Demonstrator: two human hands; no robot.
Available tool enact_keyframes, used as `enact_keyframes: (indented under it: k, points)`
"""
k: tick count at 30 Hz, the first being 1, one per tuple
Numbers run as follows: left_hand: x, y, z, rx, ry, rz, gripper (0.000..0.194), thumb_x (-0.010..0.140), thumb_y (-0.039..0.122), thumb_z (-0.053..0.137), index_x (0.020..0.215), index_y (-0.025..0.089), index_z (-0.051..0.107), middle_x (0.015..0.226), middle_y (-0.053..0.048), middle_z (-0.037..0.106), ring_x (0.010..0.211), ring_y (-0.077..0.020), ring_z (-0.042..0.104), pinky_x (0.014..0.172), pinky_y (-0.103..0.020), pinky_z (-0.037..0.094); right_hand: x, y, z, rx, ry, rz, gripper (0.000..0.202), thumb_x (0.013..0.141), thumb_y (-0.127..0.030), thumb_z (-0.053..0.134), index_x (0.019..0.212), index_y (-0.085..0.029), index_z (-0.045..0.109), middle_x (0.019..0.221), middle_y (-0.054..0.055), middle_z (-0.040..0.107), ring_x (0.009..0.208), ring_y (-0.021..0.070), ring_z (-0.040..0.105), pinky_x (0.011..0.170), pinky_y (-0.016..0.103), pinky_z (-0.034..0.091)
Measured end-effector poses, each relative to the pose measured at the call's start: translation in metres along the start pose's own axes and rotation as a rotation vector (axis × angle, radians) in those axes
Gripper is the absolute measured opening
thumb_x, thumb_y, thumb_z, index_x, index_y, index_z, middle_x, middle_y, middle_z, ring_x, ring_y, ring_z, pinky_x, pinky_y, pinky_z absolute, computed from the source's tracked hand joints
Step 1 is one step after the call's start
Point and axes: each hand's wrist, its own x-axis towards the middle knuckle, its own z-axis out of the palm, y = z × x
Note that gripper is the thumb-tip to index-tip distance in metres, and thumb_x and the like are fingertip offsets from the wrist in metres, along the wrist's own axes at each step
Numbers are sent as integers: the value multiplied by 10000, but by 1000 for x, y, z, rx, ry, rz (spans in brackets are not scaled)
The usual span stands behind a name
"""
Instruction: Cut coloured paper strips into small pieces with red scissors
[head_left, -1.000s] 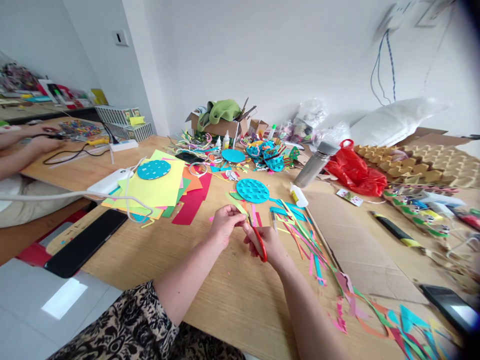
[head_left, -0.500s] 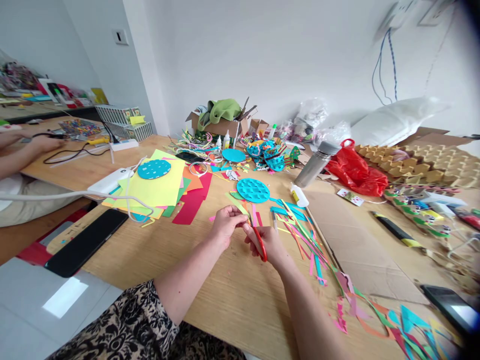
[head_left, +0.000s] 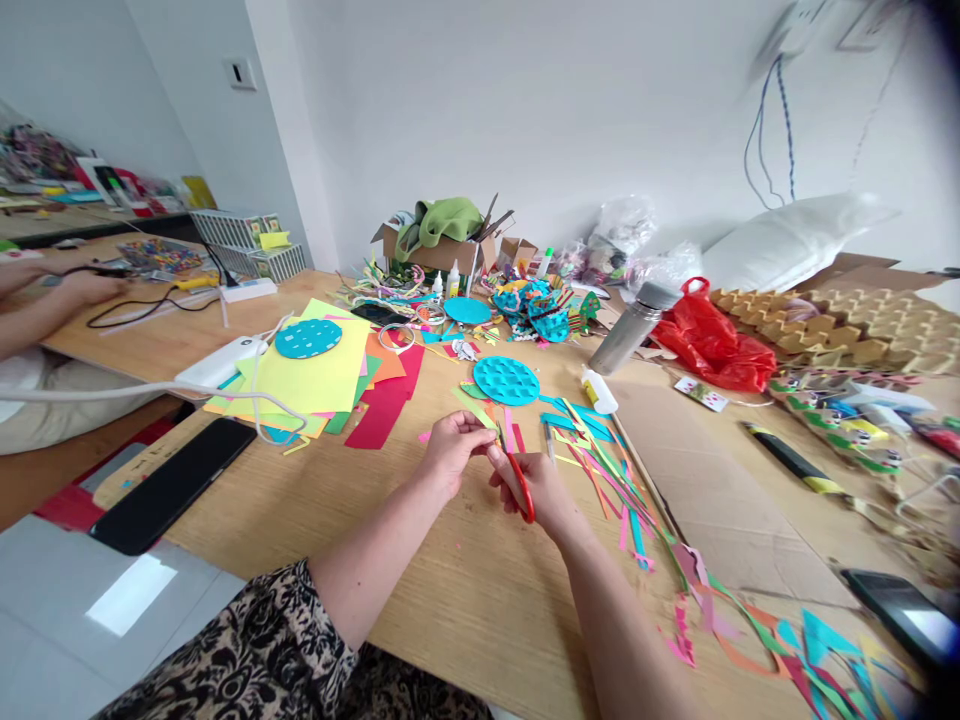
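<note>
Right hand fingers clamped on red-handled scissors, left hand fingers pinching a small paper piece at the blades, above wooden bench, coloured paper strips just beside, blue woven disc beyond.

Right hand gripped red-handled scissors; left hand pinched a small paper scrap at the blades. Coloured paper strips lay just beside, on the worktop.

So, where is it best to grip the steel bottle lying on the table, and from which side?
Probably the middle of the steel bottle, from above, fingers across its width. It lies tilted on its side, its round body bare on top, with the red bag close on its right.
</note>
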Motion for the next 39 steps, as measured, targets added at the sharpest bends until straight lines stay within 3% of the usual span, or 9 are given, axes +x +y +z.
enact_keyframes:
  k: [39]
  points:
    - [1,-1,1,-22,-36,-4,218,543,112,702,675,136,532,563,14,595,509,-89,552,542,-218,423,-2,-5,0,11,-1,26,573,745,-663,524,630,-112,631,408,14,527,336,107,485,306,187,333]
